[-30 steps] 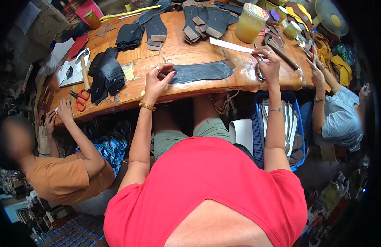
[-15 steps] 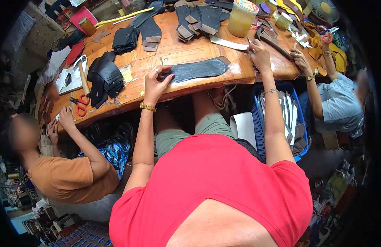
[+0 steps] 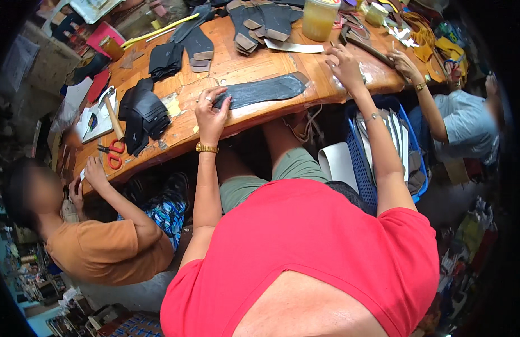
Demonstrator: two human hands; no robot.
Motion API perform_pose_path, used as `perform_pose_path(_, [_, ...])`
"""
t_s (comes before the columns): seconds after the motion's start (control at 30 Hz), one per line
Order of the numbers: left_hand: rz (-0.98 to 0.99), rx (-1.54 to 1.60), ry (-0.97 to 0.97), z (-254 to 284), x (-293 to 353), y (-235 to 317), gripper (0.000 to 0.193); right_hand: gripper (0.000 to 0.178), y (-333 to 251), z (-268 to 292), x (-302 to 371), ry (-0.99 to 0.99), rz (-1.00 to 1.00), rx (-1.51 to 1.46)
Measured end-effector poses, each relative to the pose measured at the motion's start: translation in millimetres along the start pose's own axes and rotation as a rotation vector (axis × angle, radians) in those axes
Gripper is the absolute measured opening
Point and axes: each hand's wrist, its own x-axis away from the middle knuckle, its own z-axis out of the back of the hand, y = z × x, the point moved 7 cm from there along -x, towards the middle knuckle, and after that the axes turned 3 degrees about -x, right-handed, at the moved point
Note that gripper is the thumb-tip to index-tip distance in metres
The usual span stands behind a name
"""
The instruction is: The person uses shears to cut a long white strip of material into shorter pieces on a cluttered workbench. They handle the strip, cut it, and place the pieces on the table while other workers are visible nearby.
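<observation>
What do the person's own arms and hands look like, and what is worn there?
Short red sleeves leave the forearms bare. The ungloved left hand has a ring and a gold-coloured wristband. The right hand, also ungloved, has a thin bracelet near the wrist.

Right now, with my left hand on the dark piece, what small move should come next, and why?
Perhaps bring your right hand to the right end of the dark piece: that end lies unheld, your left hand is at the other, and the right hand is near the white strip.
</observation>
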Motion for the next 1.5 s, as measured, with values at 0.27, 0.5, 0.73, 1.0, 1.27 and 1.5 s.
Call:
perform_pose_path(0.27, [-0.081, -0.035, 0.075, -10, 5, -12, 0.02, 0.018, -5, 95, 171, -0.057, -0.352, -0.188])
perform_pose_path(0.5, [-0.091, -0.051, 0.035, -9, 2, -6, 0.019, 0.015, -16, 124, 341, -0.014, -0.962, -0.42])
perform_pose_path(0.73, [-0.014, 0.009, 0.019, -10, 4, -11, 0.017, 0.037, -51, 89, 372, -0.379, -0.785, -0.182])
perform_pose_path(1.0, [-0.058, 0.007, 0.048, -10, 3, -13, 0.017, 0.113, -39, 8, 372, -0.708, -0.6, 0.172])
perform_pose_path(1.27, [-0.105, -0.024, 0.016, -11, 3, -9, 0.018, 0.106, -6, -10, 392, -0.638, -0.613, 0.149])
perform_pose_path(1.5, [-0.138, -0.089, 0.014, -12, 4, -4, 0.019, 0.111, -30, -17, 377, -0.707, -0.601, 0.283])
